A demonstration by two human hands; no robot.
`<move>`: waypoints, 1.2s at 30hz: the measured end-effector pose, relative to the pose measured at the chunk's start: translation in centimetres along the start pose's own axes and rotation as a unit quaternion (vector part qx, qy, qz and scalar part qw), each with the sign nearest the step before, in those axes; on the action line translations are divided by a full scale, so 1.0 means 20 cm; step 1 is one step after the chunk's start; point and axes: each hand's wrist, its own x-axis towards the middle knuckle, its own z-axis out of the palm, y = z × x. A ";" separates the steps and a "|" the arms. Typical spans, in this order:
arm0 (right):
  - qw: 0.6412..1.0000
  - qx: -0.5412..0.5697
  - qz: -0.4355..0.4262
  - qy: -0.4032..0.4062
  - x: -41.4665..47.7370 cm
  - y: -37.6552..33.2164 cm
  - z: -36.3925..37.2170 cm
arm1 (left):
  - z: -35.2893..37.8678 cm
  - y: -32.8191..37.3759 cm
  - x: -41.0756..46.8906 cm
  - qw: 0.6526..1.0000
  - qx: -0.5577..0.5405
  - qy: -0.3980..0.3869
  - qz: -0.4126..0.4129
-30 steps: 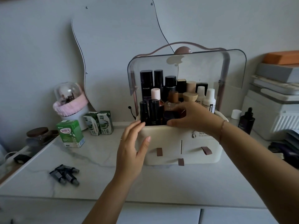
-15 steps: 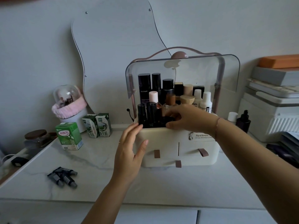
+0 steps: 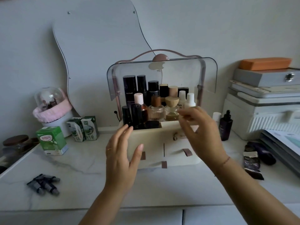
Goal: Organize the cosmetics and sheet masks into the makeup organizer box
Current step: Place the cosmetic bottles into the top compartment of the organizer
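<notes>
The cream makeup organizer box (image 3: 155, 137) stands on the marble counter with its clear lid (image 3: 162, 73) raised. Its top tray holds several upright bottles and a ribbed perfume bottle (image 3: 156, 109). My left hand (image 3: 121, 153) rests flat against the box's left front, fingers apart. My right hand (image 3: 199, 130) hovers blurred before the box's right front, fingers loosely curled and holding nothing. Small dark tubes (image 3: 44, 184) lie at the front left. Dark sachets (image 3: 252, 161) lie to the right, beside a dark dropper bottle (image 3: 226, 125).
Green drink cartons (image 3: 52, 140) and two smaller cartons (image 3: 85, 128) stand left of the box, behind them a domed holder with a pink band (image 3: 51, 108). A wavy mirror (image 3: 97, 46) leans on the wall. Stacked grey boxes (image 3: 266, 101) and papers fill the right.
My right hand has drawn back out of the top tray toward the right front of the box. The left hand stays against the box. The view has shifted slightly.
</notes>
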 end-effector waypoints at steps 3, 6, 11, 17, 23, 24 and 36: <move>0.982 0.007 0.105 0.158 -0.06 0.24 -0.12 | 0.05 0.06 0.01 0.998 0.016 -0.024 0.061; 0.941 -0.027 0.265 0.207 -0.04 0.53 -0.17 | 0.12 0.11 0.05 0.993 0.036 -0.058 0.101; 0.919 0.013 0.376 0.120 0.05 0.88 -0.18 | 0.22 0.13 0.08 0.992 0.063 -0.049 0.095; 0.917 -0.043 0.394 0.048 0.04 1.02 -0.17 | 0.24 0.12 0.09 0.994 0.050 -0.017 0.094; 0.938 -0.089 0.307 0.133 0.00 0.68 -0.32 | 0.24 0.15 0.10 0.996 0.040 0.022 0.079; 0.946 -0.064 0.271 0.165 -0.03 0.57 -0.35 | 0.23 0.16 0.09 0.996 0.038 0.023 0.078; 0.985 0.103 0.063 -0.123 0.18 -0.03 -0.04 | 0.21 0.11 0.10 0.996 0.043 -0.016 0.073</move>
